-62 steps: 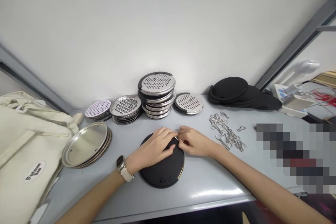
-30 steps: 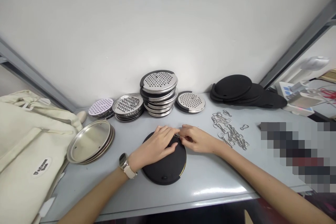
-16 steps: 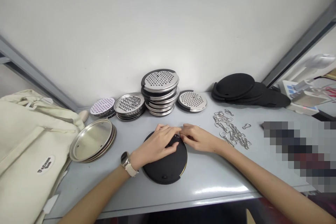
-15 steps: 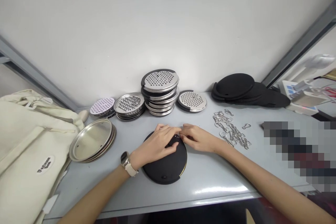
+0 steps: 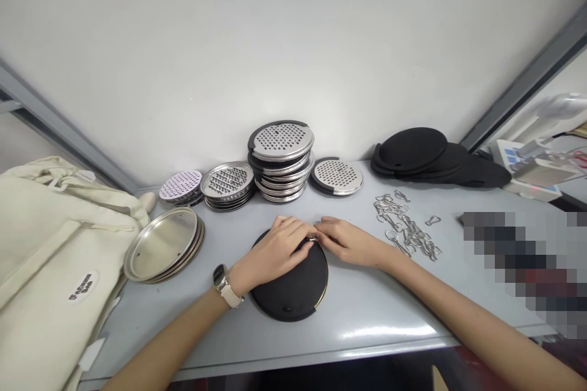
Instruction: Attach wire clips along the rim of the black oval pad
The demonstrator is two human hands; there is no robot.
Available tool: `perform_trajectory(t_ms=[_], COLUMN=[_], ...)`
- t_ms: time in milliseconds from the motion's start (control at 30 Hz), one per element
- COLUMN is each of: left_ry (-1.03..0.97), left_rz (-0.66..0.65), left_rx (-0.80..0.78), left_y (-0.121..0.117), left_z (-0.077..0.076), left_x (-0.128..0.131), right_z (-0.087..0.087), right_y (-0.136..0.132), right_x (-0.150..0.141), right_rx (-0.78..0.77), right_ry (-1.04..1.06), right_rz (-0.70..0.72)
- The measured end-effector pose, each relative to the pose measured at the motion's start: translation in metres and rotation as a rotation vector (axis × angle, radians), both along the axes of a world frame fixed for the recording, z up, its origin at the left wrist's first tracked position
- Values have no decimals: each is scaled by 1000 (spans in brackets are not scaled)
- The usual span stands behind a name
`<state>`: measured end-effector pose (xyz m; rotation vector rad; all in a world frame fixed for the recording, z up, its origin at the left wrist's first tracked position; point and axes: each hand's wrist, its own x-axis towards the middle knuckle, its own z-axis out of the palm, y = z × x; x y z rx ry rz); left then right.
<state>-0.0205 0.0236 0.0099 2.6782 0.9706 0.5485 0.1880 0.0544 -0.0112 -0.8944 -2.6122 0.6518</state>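
Grey tabletop (image 5: 358, 299) beneath us, our black disc (image 5: 293, 287) flat near its front edge — our left hand (image 5: 280, 250) blocks much of it, pinching a small metal piece (image 5: 312, 239) with our right hand (image 5: 347, 241). Metal clips (image 5: 415, 237) right, grater stack (image 5: 284, 145) behind, silver plates (image 5: 162, 245) left — and that left thumb has closed up since half a second ago!

A cream bag (image 5: 36, 330) sits at far left, a white wall (image 5: 229, 43) behind the table (image 5: 367, 299).
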Motion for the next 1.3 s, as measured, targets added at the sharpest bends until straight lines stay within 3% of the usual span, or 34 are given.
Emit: perform_trajectory(t_ms=[400, 1300], left_ry=[-1, -18], left_rz=[36, 64], left_rx=[14, 46], left_y=[2, 2], left_z=[-3, -3], left_x=[-2, -1], right_z=[-11, -5], right_y=[2, -2], right_x=[-3, -6], right_rx=[40, 3], right_ry=[-11, 26], right_rz=[-66, -111])
